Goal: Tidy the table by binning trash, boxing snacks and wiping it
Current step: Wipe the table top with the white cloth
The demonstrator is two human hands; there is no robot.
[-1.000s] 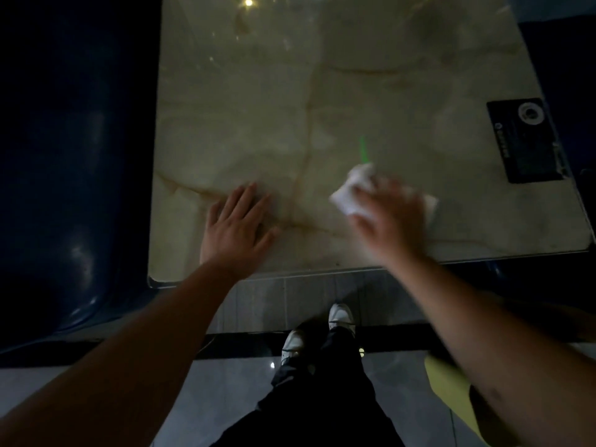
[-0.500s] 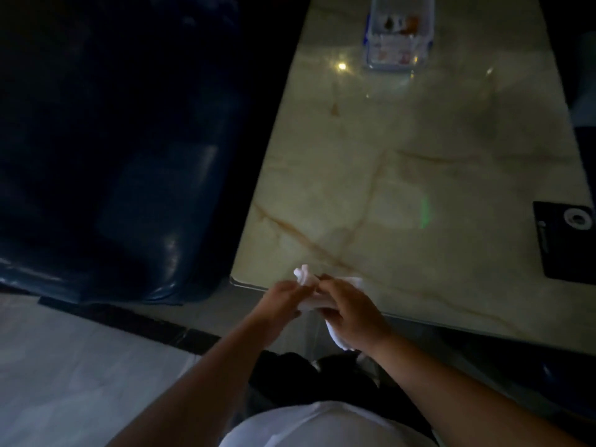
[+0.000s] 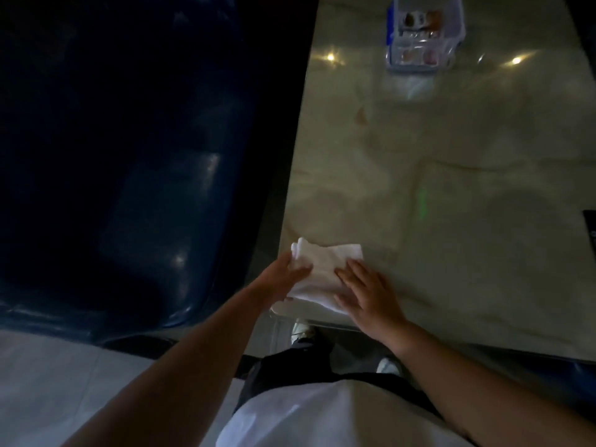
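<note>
Dark blue seat (image 3: 122,175): fills the left of the view, just beside the table's left edge; sits as it did half a second ago, though the view has shifted

Marble table (image 3: 451,195): pale veined top with ceiling-light glints at the far end; more of its near-left corner shows than half a second ago

Person's white top (image 3: 322,417) and dark trousers (image 3: 290,362): at the near edge of view, one pale shoe (image 3: 301,330) below the table edge

Snack box (image 3: 422,37): clear, with packets inside, at the far end of the table, well apart from the hands

White cloth (image 3: 322,269): folded, lying flat on the near-left corner of the table, its near end at the table edge; half a second ago it was bunched between both hands at the edge, a second ago under the right hand alone further right

Right hand (image 3: 367,291): fingers straight and spread, pressing flat on the cloth's right side

Left hand (image 3: 283,279): on the cloth's left side, thumb lying over the top; whether the fingers curl under the fold cannot be told

Black card (image 3: 591,230): only its corner shows at the right edge of the table
</note>
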